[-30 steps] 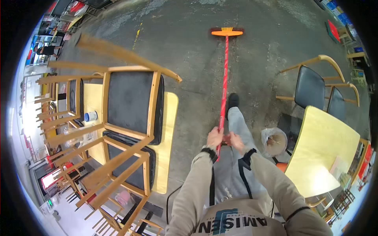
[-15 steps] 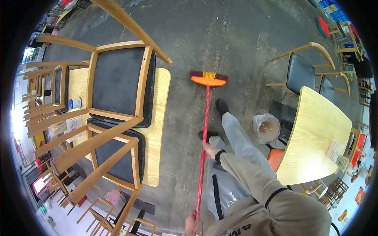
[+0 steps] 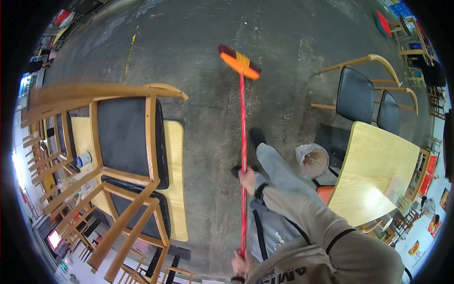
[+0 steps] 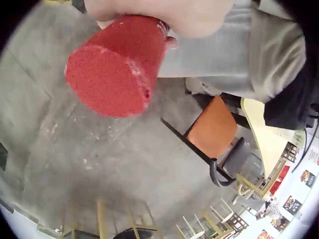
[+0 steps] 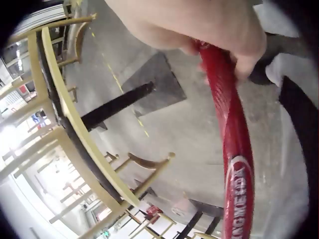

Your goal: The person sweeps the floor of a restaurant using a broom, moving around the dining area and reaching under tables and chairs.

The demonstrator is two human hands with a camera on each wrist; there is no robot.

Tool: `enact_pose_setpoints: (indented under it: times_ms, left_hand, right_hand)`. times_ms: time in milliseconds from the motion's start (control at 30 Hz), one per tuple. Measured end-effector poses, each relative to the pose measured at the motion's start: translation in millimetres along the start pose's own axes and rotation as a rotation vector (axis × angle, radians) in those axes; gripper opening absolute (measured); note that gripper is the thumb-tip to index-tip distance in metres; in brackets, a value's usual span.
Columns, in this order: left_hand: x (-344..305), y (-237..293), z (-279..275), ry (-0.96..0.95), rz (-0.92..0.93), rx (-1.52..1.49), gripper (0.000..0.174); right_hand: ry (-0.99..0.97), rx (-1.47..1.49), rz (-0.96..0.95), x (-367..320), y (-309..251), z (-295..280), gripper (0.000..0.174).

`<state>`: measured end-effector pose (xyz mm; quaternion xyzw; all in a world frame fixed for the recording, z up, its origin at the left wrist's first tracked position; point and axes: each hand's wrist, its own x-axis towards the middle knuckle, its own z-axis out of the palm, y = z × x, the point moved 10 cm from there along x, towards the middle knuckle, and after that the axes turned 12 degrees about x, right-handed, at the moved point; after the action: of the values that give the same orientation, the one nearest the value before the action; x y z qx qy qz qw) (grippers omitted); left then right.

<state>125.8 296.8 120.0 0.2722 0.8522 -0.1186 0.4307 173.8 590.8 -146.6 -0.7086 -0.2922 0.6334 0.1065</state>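
Observation:
A broom with an orange head (image 3: 240, 65) and dark red and yellow bristles lies slanted on the grey floor in the head view. Its red handle (image 3: 243, 123) runs back towards the body. Partway down, the right hand (image 3: 247, 181) grips the handle, and in the right wrist view that hand (image 5: 199, 25) curls round the lettered red shaft (image 5: 234, 124). Lower, by the torso, the left hand (image 3: 240, 264) holds the handle near its end. The left wrist view shows the rounded red handle end (image 4: 107, 82) protruding from the left hand (image 4: 184, 15).
Upturned chairs (image 3: 124, 137) rest on a yellow table (image 3: 176, 180) at left, their legs jutting out. At right are a lined bin (image 3: 313, 161), another yellow table (image 3: 373, 170) and black-backed chairs (image 3: 354, 94).
The hands, close together a second ago, are now apart along the handle. The broom head came closer, then moved away again and turned aslant since half a second ago.

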Motion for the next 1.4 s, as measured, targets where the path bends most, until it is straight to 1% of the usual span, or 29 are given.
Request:
enact_pose_setpoints:
  times_ms: [33,67,100,133,200,267,300,333,400,433,500,567,633,667,700,767,833,900,933,967,1000,1033,1100,1133,1167,1300,1333,1367,1400]
  left_hand:
    - [35,15,0,-0.058,0.003,-0.032,0.032]
    - [73,37,-4,-0.017,0.084,-0.007,0.029]
    - [107,69,-19,-0.049,0.072,-0.048,0.035]
    - [141,102,-33,0.013,0.152,-0.003,0.035]
    - [194,169,-62,0.048,0.245,-0.027,0.035]
    - [219,243,-106,0.097,0.340,-0.138,0.037]
    - [229,271,-120,0.056,0.349,-0.181,0.038]
    - [239,291,-128,0.070,0.354,-0.146,0.037]
    - [252,324,-135,0.054,0.412,-0.290,0.036]
    - [256,336,-130,0.008,0.425,-0.330,0.035]
    - [250,353,-109,-0.326,0.386,-0.520,0.036]
    - [256,327,-65,-0.294,0.473,-0.430,0.039]
    - [242,294,-48,-0.245,0.547,-0.334,0.042]
    - [241,266,-39,-0.308,0.403,-0.329,0.044]
    - [234,233,-28,-0.372,0.258,-0.321,0.047]
    - [228,167,0,-0.307,0.233,-0.241,0.049]
    - [214,105,7,-0.229,0.199,-0.168,0.051]
    - [198,51,2,-0.114,0.176,-0.048,0.052]
    - [189,25,4,-0.097,0.182,-0.055,0.052]
    - [180,-5,10,-0.116,0.162,-0.077,0.051]
    - [170,-37,16,-0.135,0.146,-0.095,0.050]
    - [158,-66,15,-0.122,0.159,-0.090,0.050]
    - [123,-124,14,0.008,0.132,-0.039,0.049]
    - [103,-154,17,-0.039,0.100,-0.007,0.048]
    - [82,-188,23,-0.032,0.071,-0.035,0.048]
    - [-22,-317,56,0.005,0.049,-0.042,0.043]
    - [-50,-348,67,-0.061,0.009,-0.082,0.041]
    - [-80,-377,80,-0.133,-0.027,-0.119,0.039]
    - [-109,-407,96,-0.131,-0.056,-0.089,0.035]
  right_hand:
    - [0.055,-0.016,-0.117,25,-42,-9,0.033]
    - [0.034,-0.024,-0.234,68,-62,-10,0.034]
    - [0.016,-0.055,-0.293,91,-115,-20,0.034]
    - [-0.017,-0.001,-0.264,110,-162,-33,0.034]
    - [0.094,-0.056,-0.445,182,-223,-61,0.035]
    - [0.271,-0.185,-0.386,223,-279,-101,0.039]
    - [0.252,-0.226,-0.365,252,-290,-116,0.040]
    - [0.263,-0.305,-0.406,251,-311,-132,0.043]
    - [0.267,-0.296,-0.416,284,-308,-160,0.048]
    - [0.307,-0.341,-0.356,274,-307,-174,0.048]
    - [0.341,-0.287,-0.294,280,-268,-198,0.047]
    - [0.339,-0.280,-0.318,262,-231,-202,0.044]
    - [0.189,-0.191,-0.367,248,-194,-180,0.043]
    - [0.178,-0.187,-0.398,250,-166,-171,0.042]
    - [0.234,-0.234,-0.335,233,-144,-161,0.038]
    - [0.171,-0.240,-0.186,199,-100,-132,0.037]
    - [0.138,-0.424,-0.233,160,-73,-99,0.050]
    - [0.196,-0.391,-0.312,116,-41,-70,0.048]
    - [0.139,-0.406,-0.322,103,-21,-52,0.047]
    - [0.079,-0.374,-0.337,121,29,-32,0.044]
    - [0.054,-0.385,-0.331,104,49,-18,0.049]
    - [0.032,-0.393,-0.322,80,67,-2,0.054]
    - [0.100,-0.401,-0.277,22,100,21,0.051]
    - [0.077,-0.402,-0.160,-16,115,35,0.049]
    - [0.119,-0.401,-0.193,-42,140,51,0.048]
    - [-0.025,-0.304,-0.286,-139,271,119,0.055]
    - [-0.077,-0.180,-0.128,-141,348,140,0.047]
    - [-0.190,-0.119,0.005,-194,351,149,0.038]
    - [-0.410,-0.057,0.293,-217,417,178,0.029]
